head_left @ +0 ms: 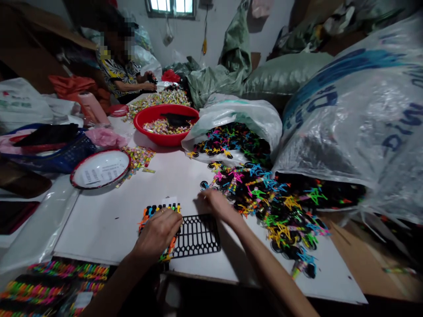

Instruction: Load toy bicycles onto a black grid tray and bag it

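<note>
My left hand (161, 231) lies curled over a black plastic rack (198, 235) near the table's front edge, gripping its left part. Small colourful toy bicycles (147, 213) stand in a row in that left part, partly covered by my fingers. The rack's right part shows bare slots. My right hand (214, 203) is beyond the rack's right end, its fingers bunched and slightly blurred beside the black wheel (204, 185) of a toy bicycle. What its fingertips pinch, if anything, is hidden. Loose toy bicycles (284, 207) in several colours are heaped to the right of that hand.
A white bag (264, 110) spills toy bicycles at the back; a large clear sack (357, 101) bulges at right. A red basin (142, 121) holds small candy-like tubes. An enamel dish (101, 169) stands at left. Packed bags (33, 290) lie lower left. Another person (122, 72) sits behind.
</note>
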### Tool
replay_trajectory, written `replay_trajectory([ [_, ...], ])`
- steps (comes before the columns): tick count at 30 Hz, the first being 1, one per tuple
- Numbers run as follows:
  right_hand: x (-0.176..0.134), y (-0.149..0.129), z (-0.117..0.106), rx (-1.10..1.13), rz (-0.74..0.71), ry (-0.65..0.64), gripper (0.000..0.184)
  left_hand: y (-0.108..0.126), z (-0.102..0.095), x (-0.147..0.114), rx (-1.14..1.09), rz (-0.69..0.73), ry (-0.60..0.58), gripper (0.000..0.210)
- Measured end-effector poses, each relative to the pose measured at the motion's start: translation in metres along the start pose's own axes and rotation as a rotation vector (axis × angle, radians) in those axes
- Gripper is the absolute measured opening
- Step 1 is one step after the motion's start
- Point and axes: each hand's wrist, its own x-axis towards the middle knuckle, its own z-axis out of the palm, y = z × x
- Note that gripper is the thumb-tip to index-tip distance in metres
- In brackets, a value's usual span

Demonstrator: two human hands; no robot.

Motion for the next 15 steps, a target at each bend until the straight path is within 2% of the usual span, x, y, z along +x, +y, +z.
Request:
replay_trajectory([
  [3,0.03,0.023,-0.032,-0.311,0.156,0.05,0.026,0.001,-0.001,-0.001,0.0,0.001,-0.02,0.017],
  [6,0.05,0.031,-0.048,-0.328,0.126,0.033,0.02,-0.002,-0.003,-0.003,-0.01,0.0,-0.031,0.016],
  [9,0.044,0.026,-0.048,-0.302,0.098,0.096,0.015,-0.01,-0.003,-0.004,-0.008,-0.003,-0.031,0.016],
  [10,0.037,0.021,-0.043,-0.229,0.092,0.141,0.015,-0.014,-0.004,-0.003,0.004,-0.019,-0.036,0.016],
  [12,0.018,0.006,-0.023,0.07,0.072,0.196,0.015,-0.022,-0.005,0.001,0.039,-0.072,-0.053,0.017],
  [15,-0.014,-0.023,0.025,0.604,0.081,0.185,0.011,-0.03,-0.014,0.007,0.098,-0.13,-0.068,0.016],
])
